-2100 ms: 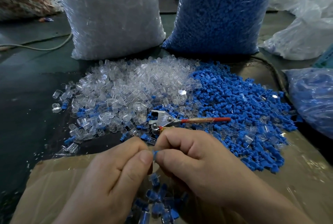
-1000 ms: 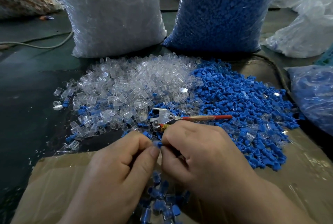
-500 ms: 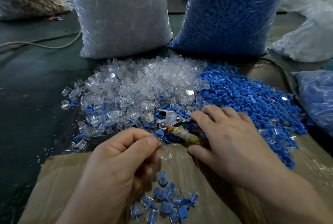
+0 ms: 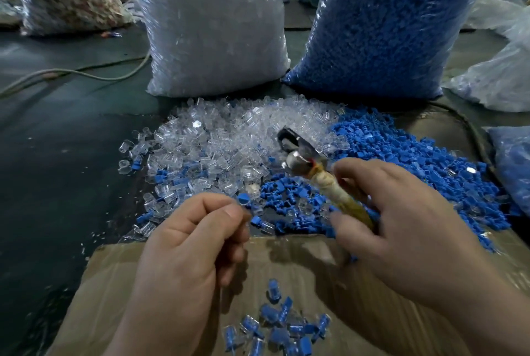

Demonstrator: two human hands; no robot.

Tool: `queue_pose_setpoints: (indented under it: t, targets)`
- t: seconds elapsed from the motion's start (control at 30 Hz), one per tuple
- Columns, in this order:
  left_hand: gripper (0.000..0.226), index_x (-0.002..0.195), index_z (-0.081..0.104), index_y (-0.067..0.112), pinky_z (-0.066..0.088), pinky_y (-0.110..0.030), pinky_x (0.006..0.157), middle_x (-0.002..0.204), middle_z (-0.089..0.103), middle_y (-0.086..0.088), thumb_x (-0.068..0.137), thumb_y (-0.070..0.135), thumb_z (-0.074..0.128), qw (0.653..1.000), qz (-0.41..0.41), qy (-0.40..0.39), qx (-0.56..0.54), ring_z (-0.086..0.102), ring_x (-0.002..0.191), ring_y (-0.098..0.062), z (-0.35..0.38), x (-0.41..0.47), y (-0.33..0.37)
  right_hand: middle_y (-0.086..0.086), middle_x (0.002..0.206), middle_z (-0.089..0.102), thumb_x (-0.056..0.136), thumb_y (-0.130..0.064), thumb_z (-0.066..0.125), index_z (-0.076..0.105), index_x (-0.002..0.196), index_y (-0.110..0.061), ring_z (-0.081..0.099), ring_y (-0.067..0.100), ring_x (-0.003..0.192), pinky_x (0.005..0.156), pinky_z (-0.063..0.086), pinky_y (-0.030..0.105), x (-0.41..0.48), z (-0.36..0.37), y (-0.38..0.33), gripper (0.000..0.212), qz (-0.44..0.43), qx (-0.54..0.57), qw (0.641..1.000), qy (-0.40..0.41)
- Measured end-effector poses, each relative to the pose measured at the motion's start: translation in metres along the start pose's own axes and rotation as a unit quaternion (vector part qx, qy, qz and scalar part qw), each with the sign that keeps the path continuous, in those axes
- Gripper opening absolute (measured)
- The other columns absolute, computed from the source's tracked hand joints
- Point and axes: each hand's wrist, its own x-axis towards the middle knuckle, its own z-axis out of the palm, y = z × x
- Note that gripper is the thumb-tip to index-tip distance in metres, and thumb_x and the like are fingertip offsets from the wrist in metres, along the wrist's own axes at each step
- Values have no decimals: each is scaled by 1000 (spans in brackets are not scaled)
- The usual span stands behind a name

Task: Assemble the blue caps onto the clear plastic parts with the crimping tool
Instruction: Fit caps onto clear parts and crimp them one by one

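Note:
My left hand pinches a small clear part with a blue cap between thumb and forefinger. My right hand grips the crimping tool by its tape-wrapped handle, lifted off the pile, its metal head pointing up and to the left. Beyond both hands lie a heap of clear plastic parts and, to its right, a heap of blue caps. Several assembled blue-and-clear pieces rest on the brown cardboard near me.
A big bag of clear parts and a big bag of blue caps stand behind the heaps. More plastic bags lie at the right and back left. A pale cable runs over the dark table at the left.
My hands came apart. The right hand reached to the crimping tool on the pile, took its handle and lifted it. The left hand kept the capped part.

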Motion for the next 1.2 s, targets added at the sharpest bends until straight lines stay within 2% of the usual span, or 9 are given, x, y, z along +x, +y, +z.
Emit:
queue_pose_setpoints:
  t: [0.1,0.2,0.27,0.37,0.57,0.7,0.87,1.07,1.2]
  targets:
    - [12,71,71,21,38,-21,37,64,62,-5,74,33,68,1000,25,13,4,52,50,-15,2,-1,1,-23,88,54,70,-52,44,55,108,-40,48,2,83,73,37,26,-4,-2,-8,41,-44,-28,999,-10]
    - [13,70,71,24,38,-21,36,63,62,-6,77,31,63,999,39,17,-8,53,49,-15,4,-1,2,-14,88,61,68,-49,45,64,108,-29,57,12,82,66,48,29,-5,-6,-12,49,-57,-48,997,-15]
    - [10,71,70,24,39,-21,37,64,62,-6,74,34,69,999,49,2,-7,53,49,-16,4,-2,3,-15,90,62,67,-48,45,64,110,-30,59,12,82,63,51,31,-6,-9,-15,50,-56,-49,997,-27]
    - [29,77,69,23,40,-23,37,57,59,-10,70,51,64,997,76,1,19,50,46,-20,4,-3,0,-19,95,60,68,-49,41,59,117,-34,57,10,87,68,52,33,-7,-8,-17,54,-63,-36,996,-50]
    - [32,84,69,25,41,-26,40,57,59,-12,77,56,60,992,113,19,58,50,44,-23,2,-2,-5,-31,118,45,68,-56,29,40,132,-46,43,-1,109,90,45,26,-7,-6,-11,66,-67,-17,993,-91]
    - [33,86,69,27,43,-28,41,56,60,-9,79,57,58,986,132,33,96,51,44,-23,2,-2,-6,-30,119,43,68,-57,29,37,135,-45,40,-1,109,90,45,29,-7,-3,-11,68,-77,-21,992,-96]
    - [36,88,69,30,47,-31,46,58,63,-5,78,62,55,974,148,53,164,56,48,-23,1,-4,-5,-26,116,49,70,-55,37,44,131,-41,44,1,106,85,47,29,-9,-2,-10,63,-69,-7,995,-76]
    - [38,92,69,34,54,-40,49,60,64,-2,77,64,52,957,166,78,227,58,51,-17,0,-6,-2,-32,124,42,71,-55,37,39,134,-44,37,-7,115,88,32,10,-9,0,-7,64,-70,10,994,-79]
    - [34,91,67,36,49,-32,47,63,63,1,81,63,49,937,195,76,281,56,49,-12,0,-8,0,-37,127,32,71,-58,35,34,137,-45,29,-15,119,90,27,6,-9,2,-6,67,-76,21,993,-82]
